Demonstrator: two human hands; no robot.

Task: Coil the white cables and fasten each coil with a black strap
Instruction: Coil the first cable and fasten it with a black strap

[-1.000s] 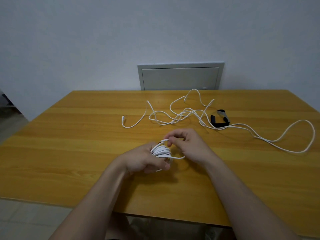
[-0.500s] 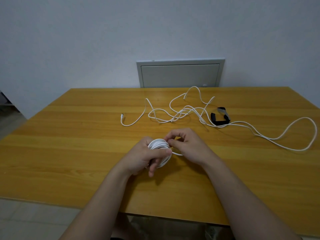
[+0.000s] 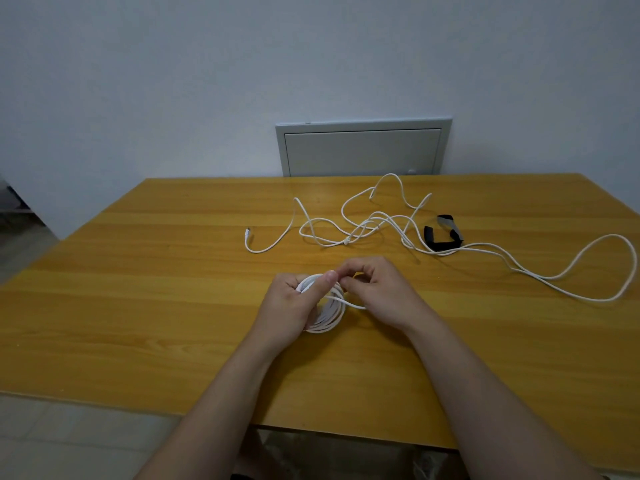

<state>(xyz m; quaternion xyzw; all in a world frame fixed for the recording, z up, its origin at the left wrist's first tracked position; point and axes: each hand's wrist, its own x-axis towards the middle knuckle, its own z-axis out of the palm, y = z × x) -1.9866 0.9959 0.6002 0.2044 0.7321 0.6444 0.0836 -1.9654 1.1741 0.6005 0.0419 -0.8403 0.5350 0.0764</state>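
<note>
While left hand (image 3: pixel 291 303) grips the white coil (image 3: pixel 329 315) at frame centre and right hand (image 3: pixel 377 292) pinches its loose end, coiling looks nearly done, next likely needs black strap (image 3: pixel 443 235) right of centre, beside uncoiled cable (image 3: pixel 571 268)

You face a plain, pale grey-blue painted wall (image 3: pixel 207 81), evenly and softly lit. A rectangular light grey metal panel door (image 3: pixel 362 152) is set low in it, just behind the far edge of your broad honey-coloured wooden table (image 3: pixel 138 306). At lower left you see pale tiled floor (image 3: pixel 69 445).
</note>
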